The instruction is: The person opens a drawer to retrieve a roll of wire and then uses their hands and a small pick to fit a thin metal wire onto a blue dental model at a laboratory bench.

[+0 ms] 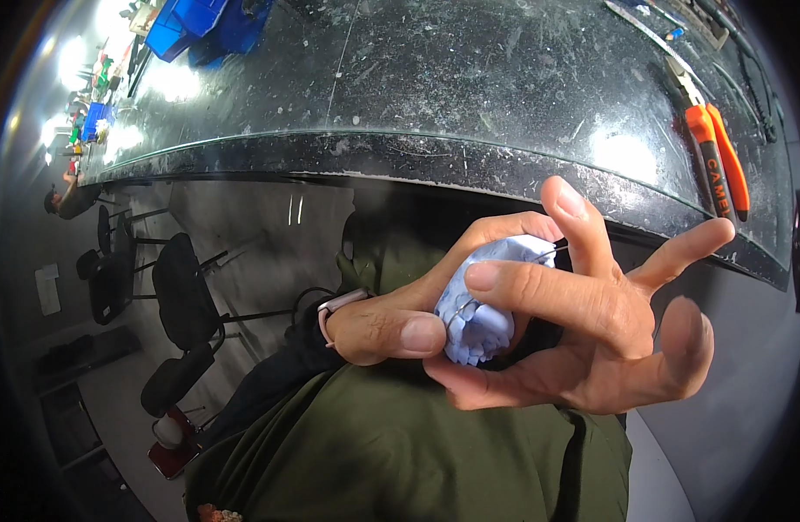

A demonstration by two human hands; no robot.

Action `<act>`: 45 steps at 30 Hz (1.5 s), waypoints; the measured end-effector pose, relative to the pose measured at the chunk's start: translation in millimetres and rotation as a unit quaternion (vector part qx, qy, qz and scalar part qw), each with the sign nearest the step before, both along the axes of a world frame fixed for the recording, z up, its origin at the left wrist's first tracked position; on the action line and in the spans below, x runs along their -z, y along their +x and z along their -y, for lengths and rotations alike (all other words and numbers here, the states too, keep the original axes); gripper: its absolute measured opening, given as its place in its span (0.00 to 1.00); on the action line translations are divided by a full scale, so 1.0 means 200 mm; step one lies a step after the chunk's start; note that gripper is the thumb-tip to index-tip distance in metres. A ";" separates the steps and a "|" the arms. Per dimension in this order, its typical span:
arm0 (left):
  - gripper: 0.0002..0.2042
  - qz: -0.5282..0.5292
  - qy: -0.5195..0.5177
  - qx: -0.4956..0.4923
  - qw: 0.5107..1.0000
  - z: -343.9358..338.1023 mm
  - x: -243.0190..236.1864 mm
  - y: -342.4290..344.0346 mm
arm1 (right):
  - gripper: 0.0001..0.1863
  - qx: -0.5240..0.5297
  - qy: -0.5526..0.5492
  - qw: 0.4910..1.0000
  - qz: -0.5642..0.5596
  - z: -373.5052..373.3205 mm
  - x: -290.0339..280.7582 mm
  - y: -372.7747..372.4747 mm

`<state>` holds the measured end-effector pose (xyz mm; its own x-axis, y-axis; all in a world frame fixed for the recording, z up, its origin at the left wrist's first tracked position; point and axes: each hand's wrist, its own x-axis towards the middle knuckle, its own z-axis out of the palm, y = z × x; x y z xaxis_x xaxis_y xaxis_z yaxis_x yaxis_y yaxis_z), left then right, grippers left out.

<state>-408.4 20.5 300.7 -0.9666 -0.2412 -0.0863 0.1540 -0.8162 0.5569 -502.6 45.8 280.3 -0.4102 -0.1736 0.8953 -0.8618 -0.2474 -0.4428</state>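
A pale blue dental cast (487, 332) with moulded teeth is held over my lap, close to the bench's front edge. My left hand (387, 326) is closed round it, thumb pressing its near left side and fingers passing behind. A thin bent metal wire (546, 253) runs along the cast, with one end sticking out at the upper right. My right hand (596, 335) also grips the cast, a finger laid across its top and the thumb at its lower edge. The other right fingers are spread apart in the air. Parts of the wire are hidden under the fingers.
On the dark, scuffed bench (417, 87) lie orange-handled pliers (722, 165) at the right. A long metal strip (644, 30) rests beyond them. Blue bins (181, 30) stand at the back left. Black chairs (187, 278) fill the floor at left, and another person (73, 198) sits farther off.
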 end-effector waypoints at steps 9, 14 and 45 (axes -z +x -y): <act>0.44 -0.068 0.003 0.000 0.998 -0.01 0.04 0.00 | 0.48 0.012 0.001 1.000 0.009 0.01 0.00 0.01; 0.44 -0.101 -0.087 -0.006 0.991 -0.01 0.09 -0.01 | 0.51 0.078 0.030 0.994 0.069 0.02 0.00 0.04; 0.44 -0.099 -0.018 0.009 0.995 0.02 0.12 0.01 | 0.50 -0.028 0.020 0.999 0.000 -0.04 0.03 -0.07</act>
<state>-407.0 17.5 275.7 -0.9681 -0.2229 0.1144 0.2487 -0.8002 0.5458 -515.6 54.7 274.0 -0.3981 -0.2311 0.8877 -0.8474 -0.2780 -0.4524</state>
